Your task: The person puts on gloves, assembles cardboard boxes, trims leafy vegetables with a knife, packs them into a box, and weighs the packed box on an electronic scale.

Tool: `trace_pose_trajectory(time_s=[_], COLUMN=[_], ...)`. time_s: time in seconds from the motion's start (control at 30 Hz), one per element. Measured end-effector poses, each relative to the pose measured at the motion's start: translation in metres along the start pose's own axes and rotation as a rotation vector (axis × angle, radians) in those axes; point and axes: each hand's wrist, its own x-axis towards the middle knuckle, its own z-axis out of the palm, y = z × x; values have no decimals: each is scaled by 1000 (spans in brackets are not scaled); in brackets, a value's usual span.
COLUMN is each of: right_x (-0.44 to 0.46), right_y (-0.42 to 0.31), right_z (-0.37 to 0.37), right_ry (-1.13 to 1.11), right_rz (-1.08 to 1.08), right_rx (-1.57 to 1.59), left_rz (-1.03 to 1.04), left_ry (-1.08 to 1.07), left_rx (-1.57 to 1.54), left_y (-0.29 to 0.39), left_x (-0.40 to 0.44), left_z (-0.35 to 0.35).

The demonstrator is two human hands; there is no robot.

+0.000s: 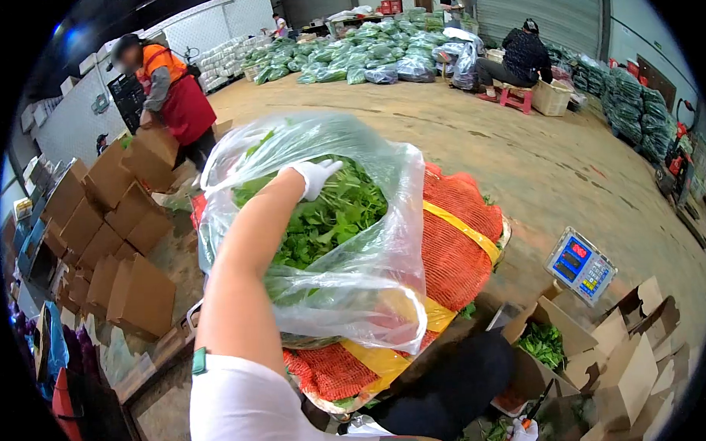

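My left hand [319, 179], in a white glove, reaches into a large clear plastic bag [399, 211] and rests on leafy greens [334, 225]. Its fingers stretch out over the stems, with the thumb apart. The bag sits on orange mesh sacks [459, 248] banded with yellow tape. Low at the right edge of my body, my right hand [522, 432], also gloved, is closed on a slim orange-and-black tool [537, 404], perhaps a knife; its tip points up and away. Loose greens [496, 433] lie beside that hand.
A digital scale display [580, 265] stands to the right, above an open cardboard box [571, 329] holding greens [542, 344]. Empty cartons [142, 294] crowd the left, where a person in a red apron [184, 110] stands. Another person [522, 55] sits farther back near bagged vegetables [378, 52].
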Motion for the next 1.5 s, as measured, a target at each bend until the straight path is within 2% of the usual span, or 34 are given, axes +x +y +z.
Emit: trace_pose_trajectory(time_s=[0.03,0.13,0.2,0.27,0.3,0.33,0.47,0.5,0.53,0.6,0.63,0.67,0.73,0.77,0.8,0.83,0.93,1.0,1.07,1.13,1.27,1.3,1.33,1.4,1.43,1.5], right_x=[-3,-12,-14,-6,-6,-10,-13,-7,-5,-2,-1,-1,0,-4,-9,-16,-11,-27,-4,-16,-17,-11,-7,5,12,8], right_y=[-3,-17,-16,-11,-16,-22,-33,-24,-19,-8,0,6,13,11,9,-4,17,-15,27,-3,-32,-30,-29,-20,-4,-4], right_z=[0,7,8,11,12,12,18,18,16,10,5,1,-9,-14,-18,-15,-12,-4,-14,-5,8,5,7,15,11,15], right_ry=[5,11,1,-12,-19,-35,-65,-75,-69,-54,-34,-8,42,56,66,93,130,75,46,37,7,-54,-68,-53,-111,-142], right_rz=[-17,-49,-64,-98,-97,-69,-16,-7,-9,40,42,2,-40,-70,-98,10,-83,4,-64,-74,-112,-61,-54,39,-10,-43], right_rx=[28,67,67,23,22,-13,-89,-57,-58,-18,-19,13,40,-3,-49,-4,-66,-35,-149,-117,-56,-94,-94,-9,53,106], left_rz=[-39,-182,-138,-143,-162,-170,-56,-92,-88,-87,-70,-52,43,17,33,14,-138,-190,-143,-81,-152,-161,-75,-76,-80,84], left_ry=[17,-2,-3,113,236,238,433,481,486,568,320,331,181,-1,2,-29,62,182,174,349,195,262,448,543,534,501], left_rx=[-4,-40,92,61,38,179,382,435,431,88,436,430,202,212,206,124,-153,-217,-126,31,255,304,349,381,392,621], left_y=[-12,2,-2,-1,0,-5,-32,-37,-36,-20,-14,-13,-14,-12,-25,-49,-40,-9,-23,-35,-1,5,2,-7,-5,3], left_x=[18,14,21,5,-15,-20,-37,-27,-18,-1,9,17,33,45,78,126,134,95,96,96,10,-14,-32,-53,-62,-82], left_z=[22,20,24,17,7,1,-6,-1,4,3,-1,-1,2,-2,15,47,56,28,43,60,-12,-29,-37,-51,-51,-49])
